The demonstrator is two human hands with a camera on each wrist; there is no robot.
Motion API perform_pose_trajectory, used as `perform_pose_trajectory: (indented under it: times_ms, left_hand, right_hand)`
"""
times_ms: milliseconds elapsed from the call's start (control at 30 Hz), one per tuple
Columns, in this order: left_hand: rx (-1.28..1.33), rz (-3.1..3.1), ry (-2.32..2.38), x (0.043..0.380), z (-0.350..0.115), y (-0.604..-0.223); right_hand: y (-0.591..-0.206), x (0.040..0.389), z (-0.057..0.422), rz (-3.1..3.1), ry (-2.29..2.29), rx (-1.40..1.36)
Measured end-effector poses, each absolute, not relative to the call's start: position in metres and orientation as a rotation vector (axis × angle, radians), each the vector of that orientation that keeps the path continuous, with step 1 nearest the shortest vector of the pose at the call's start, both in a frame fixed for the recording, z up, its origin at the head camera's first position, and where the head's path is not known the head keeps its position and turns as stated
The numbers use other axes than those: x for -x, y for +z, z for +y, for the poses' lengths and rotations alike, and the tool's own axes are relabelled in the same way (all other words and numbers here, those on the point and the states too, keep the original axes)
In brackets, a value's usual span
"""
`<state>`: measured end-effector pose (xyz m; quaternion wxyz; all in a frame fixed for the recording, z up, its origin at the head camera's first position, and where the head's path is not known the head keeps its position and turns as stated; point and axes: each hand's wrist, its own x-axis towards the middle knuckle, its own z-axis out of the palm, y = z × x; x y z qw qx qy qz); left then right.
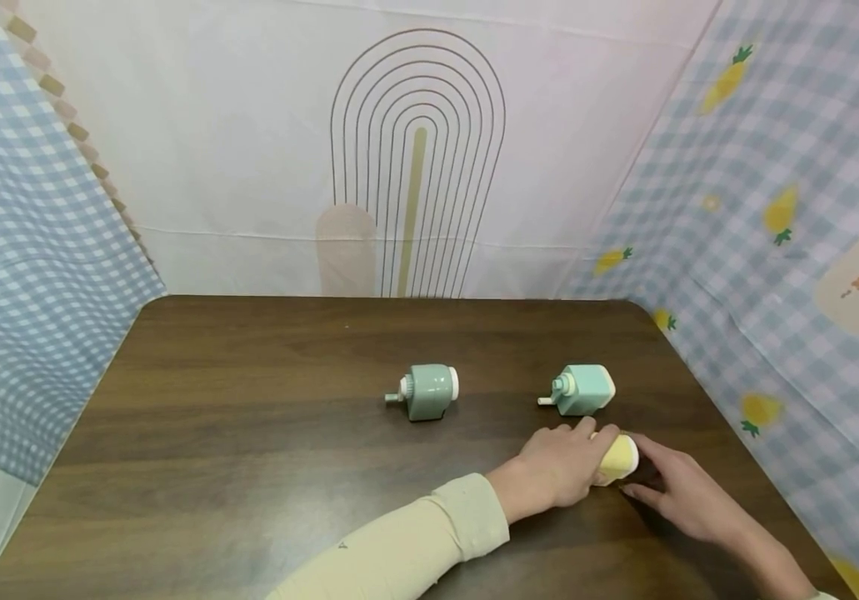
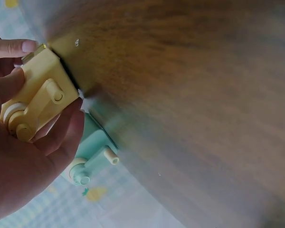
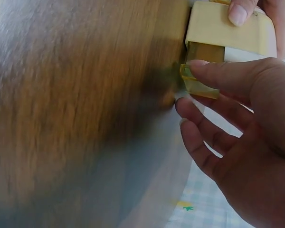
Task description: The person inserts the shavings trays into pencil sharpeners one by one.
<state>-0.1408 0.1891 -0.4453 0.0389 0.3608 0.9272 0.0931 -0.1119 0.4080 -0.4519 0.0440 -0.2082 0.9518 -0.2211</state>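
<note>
My left hand grips a yellow crank pencil sharpener near the right side of the table. Its crank faces the palm in the left wrist view. From the opposite end a clear yellowish shavings drawer stands partly out of the body. The right hand pinches that drawer, thumb on top and a finger below, while its other fingers are loosely bent. Just beyond the hands lies a teal pencil sharpener, its crank pointing left.
A grey-green crank pencil sharpener lies farther left on the dark wooden table. Patterned cloth hangs along the table's back and sides.
</note>
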Motion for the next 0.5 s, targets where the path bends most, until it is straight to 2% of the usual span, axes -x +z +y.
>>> perform_pose_trajectory:
  times_ms: [500]
  left_hand:
    - [-1.07,2.842,0.255,0.1381,0.1903,-0.4422]
  right_hand:
    - [-0.4541,0.1155,0.4053,2.927,-0.743,0.647]
